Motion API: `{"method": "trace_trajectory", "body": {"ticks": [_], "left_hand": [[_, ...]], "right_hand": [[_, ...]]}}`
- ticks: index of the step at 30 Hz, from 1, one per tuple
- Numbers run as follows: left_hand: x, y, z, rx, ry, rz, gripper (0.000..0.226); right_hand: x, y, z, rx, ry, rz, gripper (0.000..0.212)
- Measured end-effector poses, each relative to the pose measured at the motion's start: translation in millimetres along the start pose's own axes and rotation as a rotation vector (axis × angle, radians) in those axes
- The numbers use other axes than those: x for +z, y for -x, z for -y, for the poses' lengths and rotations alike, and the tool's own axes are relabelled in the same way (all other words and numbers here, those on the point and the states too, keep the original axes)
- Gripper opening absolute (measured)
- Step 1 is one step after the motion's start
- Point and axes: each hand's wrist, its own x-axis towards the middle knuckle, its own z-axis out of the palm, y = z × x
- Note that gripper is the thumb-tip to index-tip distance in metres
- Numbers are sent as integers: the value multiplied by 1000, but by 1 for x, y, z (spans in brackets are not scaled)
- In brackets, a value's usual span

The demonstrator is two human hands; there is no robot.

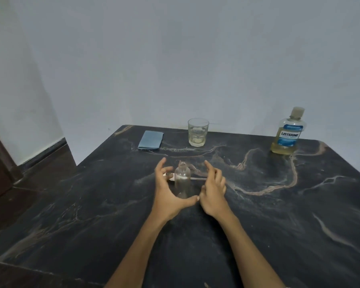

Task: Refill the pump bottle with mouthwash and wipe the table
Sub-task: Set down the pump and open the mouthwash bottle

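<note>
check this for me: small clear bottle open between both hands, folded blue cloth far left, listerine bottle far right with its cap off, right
Not quite: the head view shows the Listerine bottle still capped. The rest holds: the small clear bottle stands open between the left hand and right hand, folded blue cloth far left.

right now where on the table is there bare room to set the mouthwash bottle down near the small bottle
Bare table lies right of the right hand, in front of the mouthwash bottle, and left of the left hand. Crowded: both hands flank the small bottle, with the pump lying behind it.
</note>
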Motion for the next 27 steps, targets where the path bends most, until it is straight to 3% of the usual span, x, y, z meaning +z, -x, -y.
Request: {"method": "trace_trajectory", "body": {"ticks": [3,7,13,16,27], "left_hand": [[-1,14,-7,15,-64,-105,137],[9,42,-20,52,-80,-257,140],[49,75,-49,388,-119,-440,115],[79,85,-70,435,-103,-372,102],[159,78,-105,277,-83,-55,97]], "right_hand": [[-11,15,-2,50,-131,-47,78],[-32,34,-11,123,-307,-60,70],[-79,58,-41,169,-340,-152,67],[-103,70,-55,177,-344,-225,65],[-155,71,-115,292,-439,-416,59]]}}
